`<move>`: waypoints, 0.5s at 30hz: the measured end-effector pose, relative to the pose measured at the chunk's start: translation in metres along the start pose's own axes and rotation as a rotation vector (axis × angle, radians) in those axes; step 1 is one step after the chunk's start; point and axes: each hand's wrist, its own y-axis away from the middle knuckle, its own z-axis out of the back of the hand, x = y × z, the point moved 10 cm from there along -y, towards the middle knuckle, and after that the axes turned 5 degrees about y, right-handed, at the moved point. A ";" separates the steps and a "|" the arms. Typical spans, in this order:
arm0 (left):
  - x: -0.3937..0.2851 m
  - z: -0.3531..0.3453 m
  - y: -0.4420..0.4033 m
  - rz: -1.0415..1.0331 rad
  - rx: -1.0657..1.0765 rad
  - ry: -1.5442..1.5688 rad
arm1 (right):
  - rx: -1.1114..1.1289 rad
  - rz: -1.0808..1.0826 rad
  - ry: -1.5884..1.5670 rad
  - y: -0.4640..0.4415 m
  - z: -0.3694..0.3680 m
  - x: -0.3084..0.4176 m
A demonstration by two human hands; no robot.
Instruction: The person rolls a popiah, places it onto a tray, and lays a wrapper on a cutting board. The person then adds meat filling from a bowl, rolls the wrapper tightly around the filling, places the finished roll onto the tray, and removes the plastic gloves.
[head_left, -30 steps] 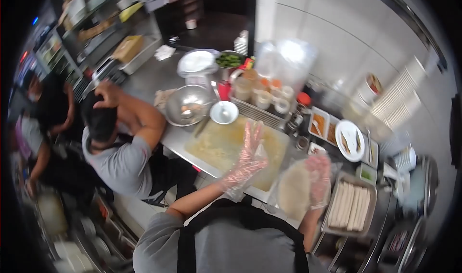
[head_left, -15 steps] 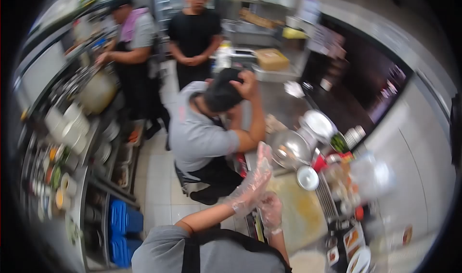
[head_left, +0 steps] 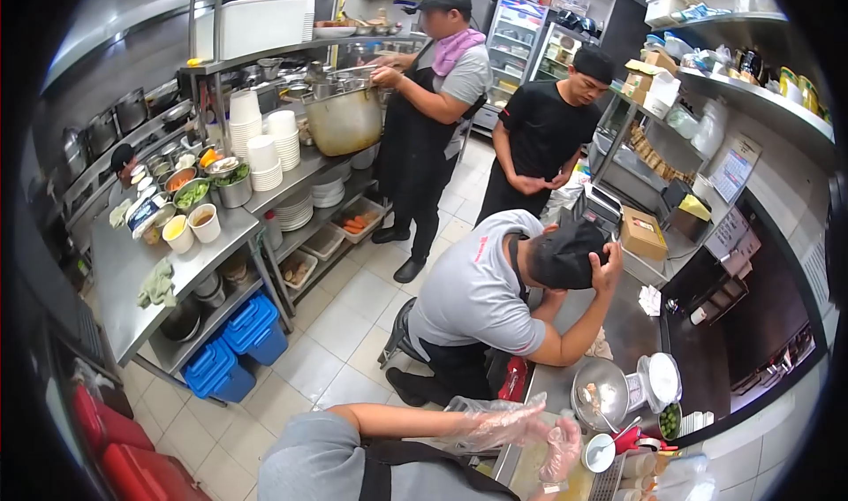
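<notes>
My left hand (head_left: 508,424), in a clear plastic glove, reaches right with its fingers stretched out and nothing held. The loose glove cuff spreads round the wrist. Close beside its fingertips is my right hand (head_left: 562,451), also gloved, with its fingers bent but apart and nothing visible in them. Both hands are above the near end of the prep counter. Just right of my right hand stands a white bowl (head_left: 599,453). Beyond it lies a steel mixing bowl (head_left: 586,398) with some pale food and a utensil inside.
A seated co-worker (head_left: 481,280) leans on the counter ahead, head resting on a hand. One person (head_left: 548,139) stands behind; another holds a large pot (head_left: 343,123) at the left shelving. Blue bins (head_left: 219,368) sit under the left table (head_left: 208,258). A cardboard box (head_left: 643,233) is farther back.
My view has swung up and left, showing more of the kitchen. My left hand has turned from pointing up to pointing right, near my right hand. The seated co-worker keeps the same pose.
</notes>
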 end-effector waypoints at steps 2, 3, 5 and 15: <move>0.016 -0.003 -0.006 0.066 0.057 -0.021 | -0.001 -0.034 0.148 -0.002 0.029 -0.024; 0.019 -0.006 -0.007 0.088 0.023 -0.005 | -0.007 -0.020 0.186 0.001 0.038 -0.023; 0.040 -0.007 -0.022 0.159 0.097 0.009 | -0.064 -0.004 0.191 0.010 0.061 -0.023; 0.105 -0.063 -0.061 0.413 0.455 0.070 | -0.407 -0.038 0.245 0.091 0.133 -0.008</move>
